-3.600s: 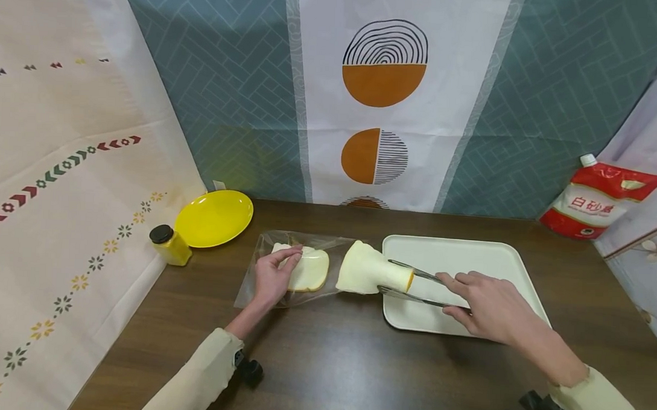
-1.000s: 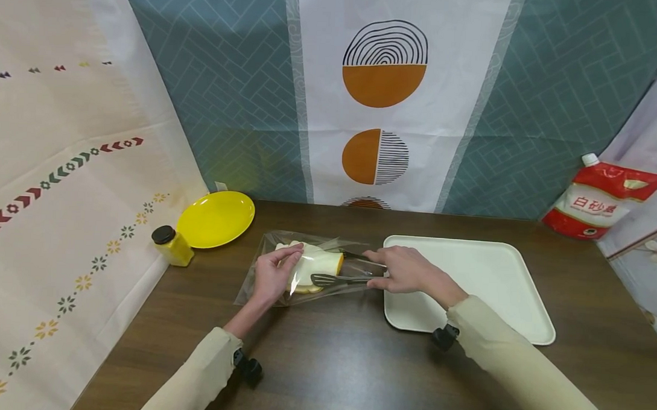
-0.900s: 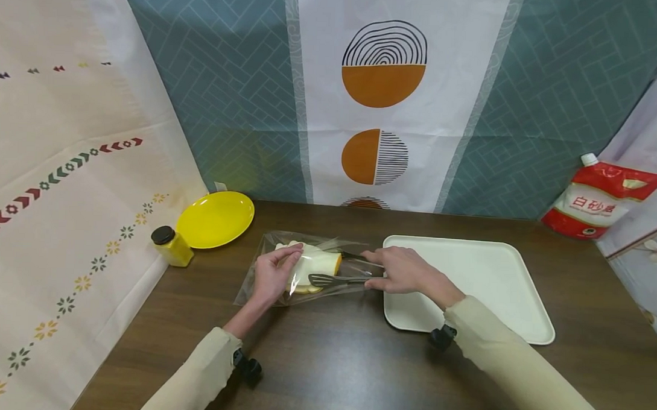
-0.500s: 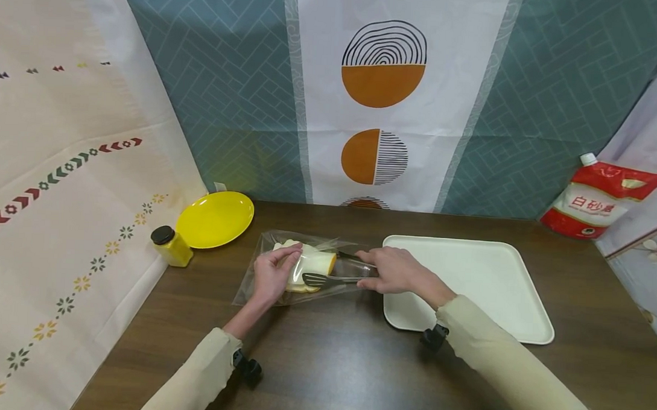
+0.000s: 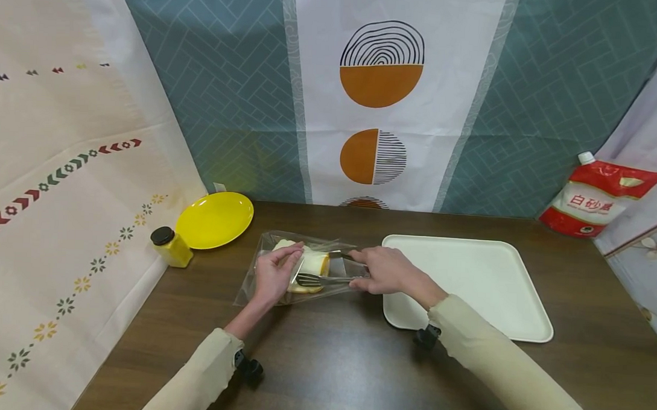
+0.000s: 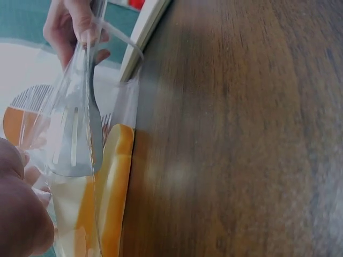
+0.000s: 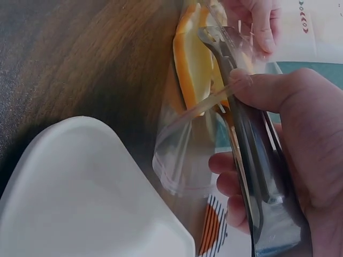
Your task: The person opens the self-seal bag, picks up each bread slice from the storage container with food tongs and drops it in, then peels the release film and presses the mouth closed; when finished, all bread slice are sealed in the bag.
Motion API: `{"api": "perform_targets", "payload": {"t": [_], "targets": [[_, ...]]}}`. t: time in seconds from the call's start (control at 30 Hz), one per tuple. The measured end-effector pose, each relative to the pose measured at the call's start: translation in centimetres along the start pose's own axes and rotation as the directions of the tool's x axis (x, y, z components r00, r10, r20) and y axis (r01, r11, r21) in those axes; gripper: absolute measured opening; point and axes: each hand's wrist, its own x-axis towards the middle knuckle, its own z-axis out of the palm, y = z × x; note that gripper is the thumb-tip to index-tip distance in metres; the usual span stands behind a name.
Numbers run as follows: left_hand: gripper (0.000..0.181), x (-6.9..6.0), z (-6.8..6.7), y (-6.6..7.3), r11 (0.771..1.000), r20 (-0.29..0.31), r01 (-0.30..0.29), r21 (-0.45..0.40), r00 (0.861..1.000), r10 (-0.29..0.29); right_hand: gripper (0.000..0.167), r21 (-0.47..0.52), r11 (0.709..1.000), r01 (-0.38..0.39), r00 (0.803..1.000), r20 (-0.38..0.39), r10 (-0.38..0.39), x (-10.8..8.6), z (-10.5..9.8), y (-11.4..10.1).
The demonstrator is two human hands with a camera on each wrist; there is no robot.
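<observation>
My left hand (image 5: pixel 274 275) pinches the upper film of a clear plastic bag (image 7: pixel 174 174) lying on the table. Metal tongs (image 7: pixel 260 166) are gripped in my right hand (image 5: pixel 388 270), by the bag's mouth. Their slotted ends reach into the bag, either side of a curled bread slice (image 5: pixel 312 265). Under it, flat in the bag, lies another bread slice (image 6: pixel 115 187) with a golden crust edge. In the right wrist view, my right thumb is at the rim of the bag's mouth. The film and my left fingers partly hide the bread.
A white tray (image 5: pixel 483 289) stands right of the bag, under my right forearm's far side. At the back left are a yellow plate (image 5: pixel 215 220) and a yellow jar (image 5: pixel 172 248) with a black lid. A red and white pouch (image 5: pixel 595 199) leans at the back right.
My right hand has moved left with the tongs, carrying the curled bread slice from beside the tray into the bag. During the last second it slid slightly deeper. My left hand stays nearly still.
</observation>
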Motion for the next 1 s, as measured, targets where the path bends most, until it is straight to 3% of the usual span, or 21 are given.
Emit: {"api": "perform_targets", "payload": {"t": [0.5, 0.73, 1.0], "targets": [[0.01, 0.08, -0.3, -0.26, 1.0, 0.005, 0.001, -0.021, 1.0, -0.001, 0.065, -0.005, 1.0, -0.008, 1.0, 0.007, 0.008, 0.54, 0.11, -0.26], [0.01, 0.06, -0.29, -0.23, 1.0, -0.001, 0.006, -0.015, 1.0, -0.006, 0.064, -0.014, 1.0, 0.011, 1.0, -0.023, -0.012, 0.68, 0.54, -0.26], [0.009, 0.05, -0.17, -0.12, 1.0, -0.01, 0.026, 0.012, 1.0, -0.026, 0.066, -0.01, 1.0, 0.0, 1.0, -0.003, 0.0, 0.94, 0.81, -0.28]]}}
